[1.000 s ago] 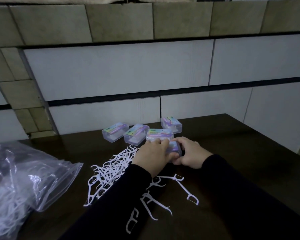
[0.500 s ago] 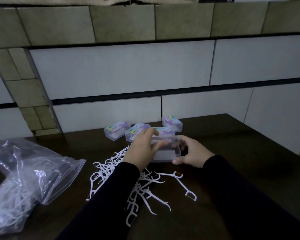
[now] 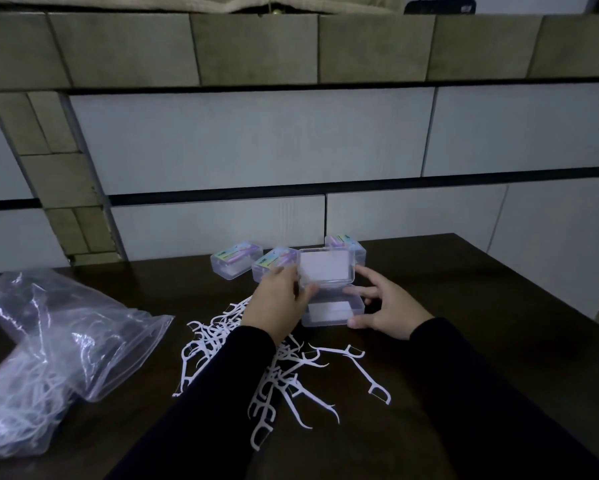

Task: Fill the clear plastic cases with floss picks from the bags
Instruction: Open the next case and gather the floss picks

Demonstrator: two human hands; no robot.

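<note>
Standing open on the dark table [image 3: 481, 289], the clear plastic case [image 3: 331, 308] has its lid [image 3: 325, 266] raised upright, pinched at its left edge by the left hand [image 3: 279, 299]. The right hand [image 3: 383, 308] rests against the base's right side, fingers loosely spread. Loose floss picks [image 3: 277, 368] lie scattered just before the case; a plastic bag [image 3: 55, 351] of more lies well left, and closed cases [image 3: 237, 263] stand behind.
</note>
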